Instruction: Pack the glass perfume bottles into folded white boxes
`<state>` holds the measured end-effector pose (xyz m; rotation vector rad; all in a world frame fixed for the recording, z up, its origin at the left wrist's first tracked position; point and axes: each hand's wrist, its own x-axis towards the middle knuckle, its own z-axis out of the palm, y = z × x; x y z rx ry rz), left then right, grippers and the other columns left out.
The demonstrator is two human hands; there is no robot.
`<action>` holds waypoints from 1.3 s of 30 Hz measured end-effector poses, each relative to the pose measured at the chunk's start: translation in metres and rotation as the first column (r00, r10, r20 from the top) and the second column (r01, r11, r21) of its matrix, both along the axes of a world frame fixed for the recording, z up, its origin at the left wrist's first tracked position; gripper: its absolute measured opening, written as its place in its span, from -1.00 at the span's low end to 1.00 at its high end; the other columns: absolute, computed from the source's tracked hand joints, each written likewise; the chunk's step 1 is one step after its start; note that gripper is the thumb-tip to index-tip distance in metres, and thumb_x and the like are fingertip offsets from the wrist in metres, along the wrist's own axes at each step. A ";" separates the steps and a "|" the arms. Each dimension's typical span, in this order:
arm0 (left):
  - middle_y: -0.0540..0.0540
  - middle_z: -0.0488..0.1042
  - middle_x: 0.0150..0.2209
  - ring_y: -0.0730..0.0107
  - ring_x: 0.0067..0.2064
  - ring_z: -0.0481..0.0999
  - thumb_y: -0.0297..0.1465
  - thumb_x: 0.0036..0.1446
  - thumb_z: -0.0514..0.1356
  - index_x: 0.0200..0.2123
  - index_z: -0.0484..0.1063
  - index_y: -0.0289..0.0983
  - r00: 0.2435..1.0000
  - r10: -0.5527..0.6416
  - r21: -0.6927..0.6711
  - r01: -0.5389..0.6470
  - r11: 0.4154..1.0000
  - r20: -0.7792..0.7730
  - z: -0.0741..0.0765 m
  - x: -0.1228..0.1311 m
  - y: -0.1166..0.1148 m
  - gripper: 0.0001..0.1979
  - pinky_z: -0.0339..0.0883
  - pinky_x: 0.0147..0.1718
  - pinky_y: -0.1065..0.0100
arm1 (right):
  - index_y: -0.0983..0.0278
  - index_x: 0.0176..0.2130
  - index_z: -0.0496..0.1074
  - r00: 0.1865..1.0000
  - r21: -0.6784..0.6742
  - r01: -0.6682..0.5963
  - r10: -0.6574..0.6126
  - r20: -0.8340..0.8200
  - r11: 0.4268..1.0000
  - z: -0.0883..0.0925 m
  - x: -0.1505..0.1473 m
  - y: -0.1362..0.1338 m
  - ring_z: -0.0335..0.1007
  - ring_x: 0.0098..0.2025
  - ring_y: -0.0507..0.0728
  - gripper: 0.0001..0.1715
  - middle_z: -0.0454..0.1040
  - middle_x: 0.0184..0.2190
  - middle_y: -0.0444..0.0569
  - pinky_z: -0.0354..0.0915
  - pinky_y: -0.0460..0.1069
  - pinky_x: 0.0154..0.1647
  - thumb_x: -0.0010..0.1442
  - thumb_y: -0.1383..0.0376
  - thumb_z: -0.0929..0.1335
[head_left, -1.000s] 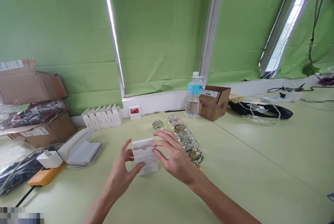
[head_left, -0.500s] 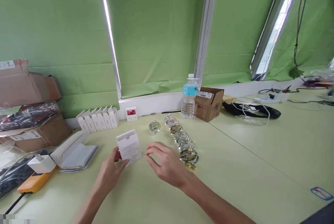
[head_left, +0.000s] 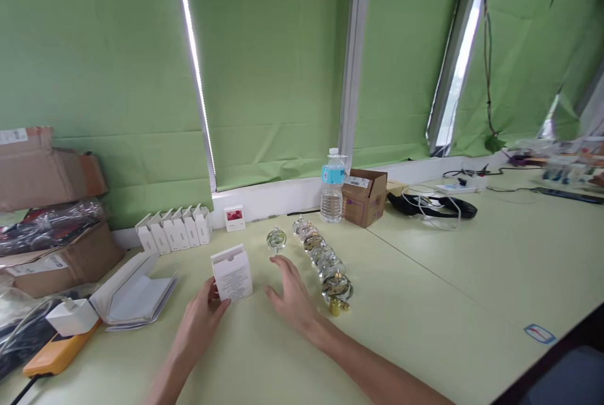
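Note:
A small white carton (head_left: pixel 234 276) with printed text stands upright on the table, its top flap raised. My left hand (head_left: pixel 206 310) grips the carton's lower left side, thumb in front and fingers behind. My right hand (head_left: pixel 293 295) is empty, its thumb and fingers apart, to the right of the carton. Just beyond its fingertips stands a single round glass bottle (head_left: pixel 276 239). A slanting row of similar glass bottles (head_left: pixel 325 260) lies to the right of this hand. Small gold-coloured caps (head_left: pixel 335 306) sit at the row's near end.
Several white cartons (head_left: pixel 174 231) stand in a row at the back left, near a carton with a red picture (head_left: pixel 234 218). Left are folded white sheets (head_left: pixel 141 295), an orange power strip (head_left: pixel 61 348) and cardboard boxes (head_left: pixel 70 254). A water bottle (head_left: pixel 333 188) stands beside an open cardboard box (head_left: pixel 365 200).
My right hand has opened out and reached forward, toward the single glass bottle. The left hand still holds the carton in place. The camera view has turned slightly right and up.

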<state>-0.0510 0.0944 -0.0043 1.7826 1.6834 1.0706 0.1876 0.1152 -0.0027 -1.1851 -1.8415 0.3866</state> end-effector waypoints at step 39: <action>-0.31 0.38 0.15 -0.02 0.08 0.46 0.00 0.15 0.11 0.21 0.13 -0.28 0.988 0.153 0.235 -0.153 0.960 0.021 0.004 0.005 -0.004 -0.32 0.37 -0.02 0.01 | 0.28 0.12 0.21 0.962 -0.055 0.149 -0.158 -0.221 0.987 -0.032 -0.019 0.059 0.33 0.12 0.27 -0.27 0.36 0.06 0.12 0.30 0.14 0.12 -0.02 0.25 0.44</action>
